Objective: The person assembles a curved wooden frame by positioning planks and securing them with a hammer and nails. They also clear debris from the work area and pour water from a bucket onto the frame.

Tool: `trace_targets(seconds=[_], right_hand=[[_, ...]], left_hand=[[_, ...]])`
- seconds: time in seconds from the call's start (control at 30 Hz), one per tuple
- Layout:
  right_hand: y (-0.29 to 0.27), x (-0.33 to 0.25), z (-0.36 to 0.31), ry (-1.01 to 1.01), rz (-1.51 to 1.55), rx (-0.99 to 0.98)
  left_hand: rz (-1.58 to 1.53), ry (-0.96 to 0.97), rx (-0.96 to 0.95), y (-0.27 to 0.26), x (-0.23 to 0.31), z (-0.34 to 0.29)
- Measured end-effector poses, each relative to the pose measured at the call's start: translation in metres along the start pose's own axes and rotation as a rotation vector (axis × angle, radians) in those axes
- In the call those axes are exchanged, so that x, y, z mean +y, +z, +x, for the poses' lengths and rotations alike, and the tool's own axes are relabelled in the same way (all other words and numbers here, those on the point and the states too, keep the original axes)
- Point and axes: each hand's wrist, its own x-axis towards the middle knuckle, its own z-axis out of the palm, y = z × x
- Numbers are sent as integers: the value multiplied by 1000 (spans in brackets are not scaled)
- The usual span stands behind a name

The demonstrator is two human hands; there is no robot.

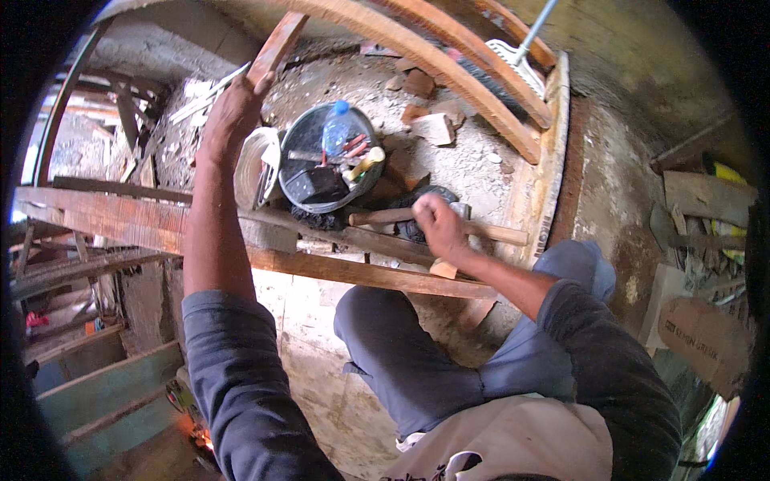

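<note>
My left hand point(233, 112) is raised at the upper left, with its fingers wrapped round a wooden batten point(278, 46) that slants up and away. Lower and to the right, my right hand point(441, 228) is closed on a hammer point(379, 216). Its wooden handle points left, and a grey part, seemingly the head, shows just right of my fingers. Between the hands stands a dark bucket point(370, 128) holding a clear bottle with a blue cap point(337, 132), a black block-like item point(315, 186) and several small tools. A pale container point(255, 164) touches its left side.
A long wooden beam point(321, 267) crosses in front of my knees. Curved timbers point(449, 76) arch over the far side, joined to an upright-looking board point(553, 144) at right. Rubble and broken bricks point(433, 128) cover the ground. Sparks point(204, 437) glow at the lower left.
</note>
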Motion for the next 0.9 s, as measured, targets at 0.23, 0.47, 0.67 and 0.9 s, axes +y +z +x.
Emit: trace_targets(seconds=[0.23,0.47,0.67,0.9], right_hand=[[5,102,111,199,-466,-86],[44,151,144,319,-721,-325],[42,111,146,357,-815,-389],[-17,53,142,555,-438,-404]], left_hand=[[52,28,22,-1,4,-6],[34,31,71,13,-10,13],[100,-57,-37,9,-14,20],[71,12,5,10,-16,16]])
